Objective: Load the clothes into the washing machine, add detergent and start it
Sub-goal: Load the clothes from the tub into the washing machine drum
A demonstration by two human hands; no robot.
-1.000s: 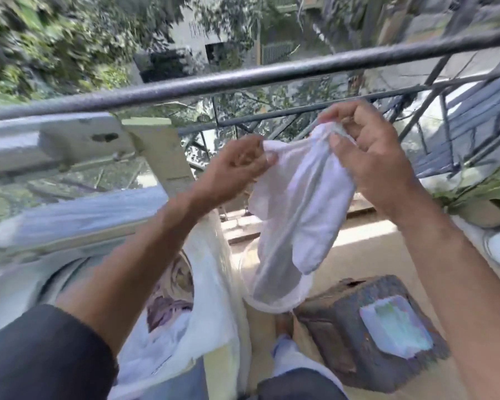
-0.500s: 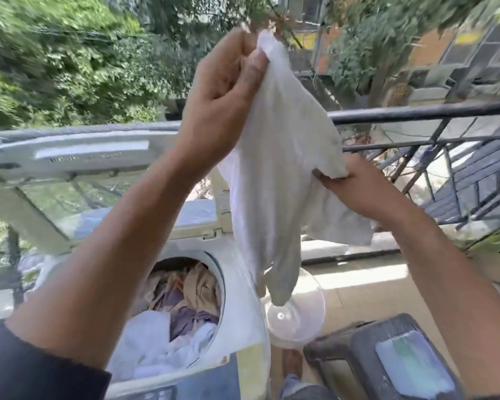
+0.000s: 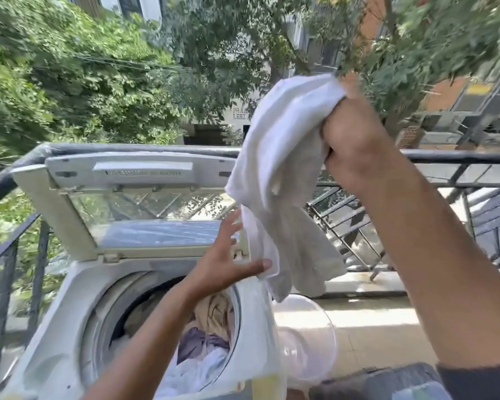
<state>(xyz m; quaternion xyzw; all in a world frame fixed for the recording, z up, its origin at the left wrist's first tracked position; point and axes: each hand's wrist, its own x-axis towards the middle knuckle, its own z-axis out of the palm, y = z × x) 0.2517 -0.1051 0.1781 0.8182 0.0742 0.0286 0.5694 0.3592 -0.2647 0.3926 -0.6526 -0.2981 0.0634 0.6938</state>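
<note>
On a sunlit balcony, a person's left hand [image 3: 224,259] reaches forward over the open drum of a top-loading washing machine [image 3: 70,313], fingers spread and straight, the thumb just touching the lower edge of a white garment [image 3: 280,174] but gripping nothing. In the drum lie clothes already loaded [image 3: 208,345] (a tan piece, a purple one and pale fabric show past the forearm). At the bottom right edge sits a dark stool [image 3: 373,383], blurred and only partly seen, with a clear plastic tub [image 3: 306,342] just beside the machine's right flank. The right hand [image 3: 350,140] is raised high to the right, its fingers closed round the bunched top of the white garment, which hangs down from the fist with its loose end dangling above the machine's right rim and the tub. Behind the hands the machine's lid [image 3: 139,203] stands tilted up, its clear panel showing the bars beyond. A dark metal railing [image 3: 459,157] runs along the balcony's edge behind the lid, and past it rise green trees [image 3: 70,82] and building fronts [image 3: 445,90].
</note>
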